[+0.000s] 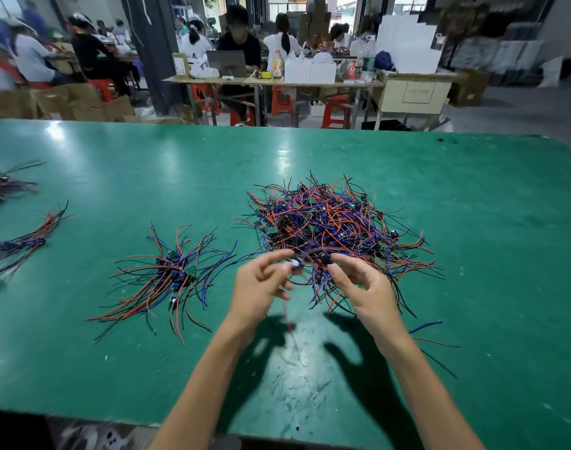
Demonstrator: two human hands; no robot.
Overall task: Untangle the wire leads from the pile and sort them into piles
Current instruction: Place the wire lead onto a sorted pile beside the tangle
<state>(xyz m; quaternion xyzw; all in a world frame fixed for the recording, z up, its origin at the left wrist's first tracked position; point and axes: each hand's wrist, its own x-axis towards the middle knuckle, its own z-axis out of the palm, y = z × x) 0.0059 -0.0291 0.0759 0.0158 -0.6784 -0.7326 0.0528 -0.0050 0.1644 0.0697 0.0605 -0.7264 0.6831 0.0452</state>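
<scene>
Head view shows the big tangled pile right of centre on the green table, still large, so most of the sorting looks undone. Left of centre lies a sorted pile; at the left edge of the frame lie a neater bundle and, above it, another heap. At the tangle's near edge the left hand pinches a small lead, blurred, and the right hand grips another piece in the tangle. A few stray wires lie at lower right.
</scene>
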